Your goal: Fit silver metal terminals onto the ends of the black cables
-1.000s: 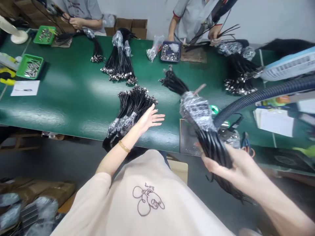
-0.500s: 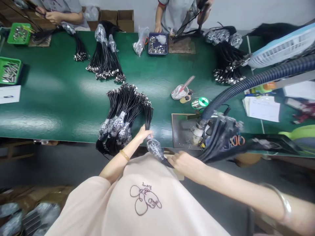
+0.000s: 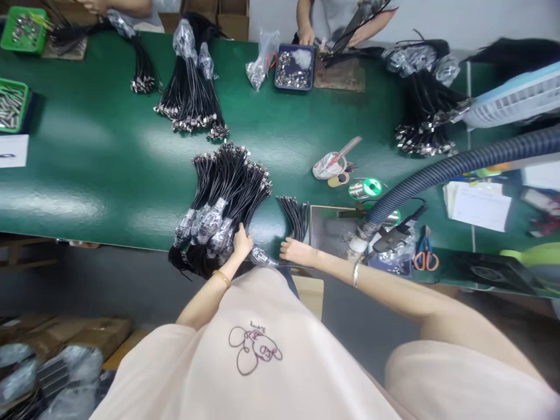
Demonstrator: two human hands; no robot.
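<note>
- The left hand (image 3: 242, 241) reaches out from a bent arm with a gold bracelet. It rests against the big pile of black cables (image 3: 225, 195) at the near edge of the green table (image 3: 109, 169).
- Its fingers are curled on the pile's wrapped ends, but I cannot tell if they really grip.
- The right hand (image 3: 296, 251) reaches in from a long, straight arm with a silver bracelet. It is closed on the wrapped end of a small cable bundle (image 3: 294, 216).
- That bundle lies on the table just beside the big pile, with its metal tips pointing away from the person.
- A grey metal plate (image 3: 332, 230) sits right next to the small bundle.
- A thick ribbed hose (image 3: 437, 172) crosses the right side of the table.
- The left part of the table has lots of bare green room.
- Both hands work right at the table's near edge.
</note>
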